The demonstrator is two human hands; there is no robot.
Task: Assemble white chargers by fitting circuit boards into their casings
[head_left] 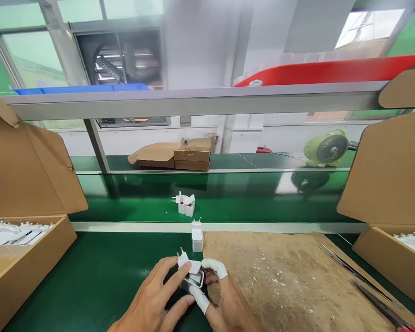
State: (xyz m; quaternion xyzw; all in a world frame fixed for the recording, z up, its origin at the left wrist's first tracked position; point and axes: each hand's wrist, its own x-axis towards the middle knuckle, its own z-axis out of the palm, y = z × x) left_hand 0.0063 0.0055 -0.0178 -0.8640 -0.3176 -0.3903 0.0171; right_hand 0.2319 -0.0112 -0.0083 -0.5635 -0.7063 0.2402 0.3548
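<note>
Near the bottom centre, my left hand point(162, 290) has its fingers on a white plug adapter point(190, 264) with two metal pins, tilted over an open white housing point(195, 279). My right hand point(221, 295), with white covers on two fingers, grips that housing from the right. Small parts show inside it, too small to tell apart. Just beyond my hands stands another white adapter point(197, 237), upright with its pins up. Farther back, two white housings with loose parts point(186, 204) sit on the green belt.
Open cardboard boxes of white parts stand at the left point(31, 263) and right point(394, 253). Tweezers point(358, 274) and a red-handled tool point(383, 306) lie on the brown board point(276, 276). Behind are a metal rail point(207, 101), cartons point(192, 154) and a green fan point(327, 148).
</note>
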